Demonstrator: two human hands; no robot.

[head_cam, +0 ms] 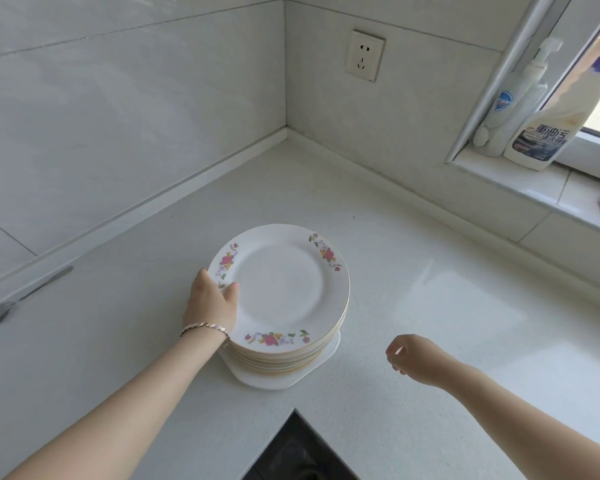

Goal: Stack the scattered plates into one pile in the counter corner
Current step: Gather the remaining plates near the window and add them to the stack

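- Left hand: grasping the left edge of the pile of plates. Thumb lies on the rim of the top plate; the other fingers curl over the edge and go out of sight.
- Bracelet on the left wrist, just behind those fingers.
- Right hand: released, holding nothing. Its fingers hang loosely curled above the bench, apart from the pile, which stands to their left.
- Pile: many plates, white with gold rims. The top plate shows flower sprays on its rim, one right at the left thumb, one nearer the wrist, one on the far side.
- The pile sits on a white flat board with rounded corners, which shows below and to the right of the plates, between the two hands.
- The pile stands on the bench short of the wall corner. The corner lies well beyond the left fingers, with bare bench between.
- Metal utensil lies flat on the bench, well to the left of the left fingers. Spoon or knife, cannot tell.
- Wall socket is up on the far wall, beyond both hands.
- Windowsill lies beyond and right of the right fingers. On it stand a pump bottle and a cleaner bottle, touching or nearly so.
- Dark recess cuts into the bench edge, nearer than both hands, between the forearms.
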